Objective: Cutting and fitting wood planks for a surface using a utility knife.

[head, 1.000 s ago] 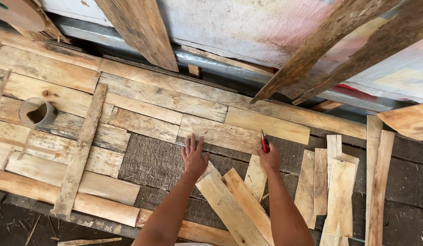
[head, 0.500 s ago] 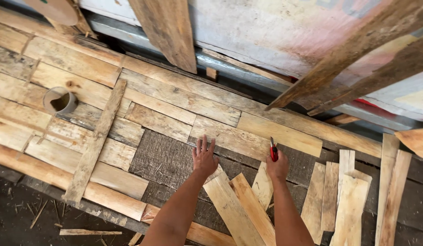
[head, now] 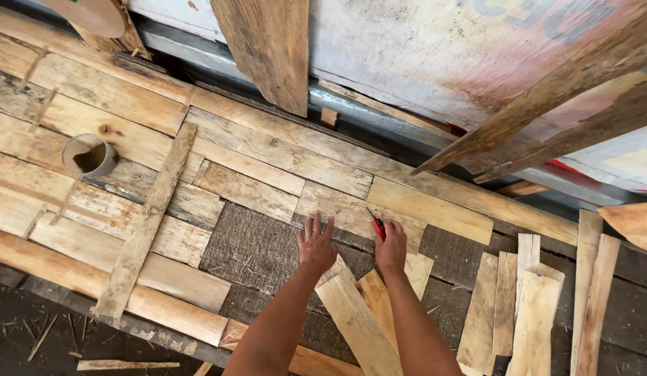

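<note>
Left hand (head: pixel 316 244) is spread flat on a plank (head: pixel 337 209); right hand (head: pixel 391 245) grips a red pencil (head: pixel 377 226), marking pending.

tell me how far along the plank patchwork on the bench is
Done: fitted planks cover the left and back of the dark board. In hand: the left hand lies flat on the bare patch, and the right hand holds a red marker at the plank edge. Left: the bare patch and dark area to the right, with loose offcuts lying unplaced.
</note>
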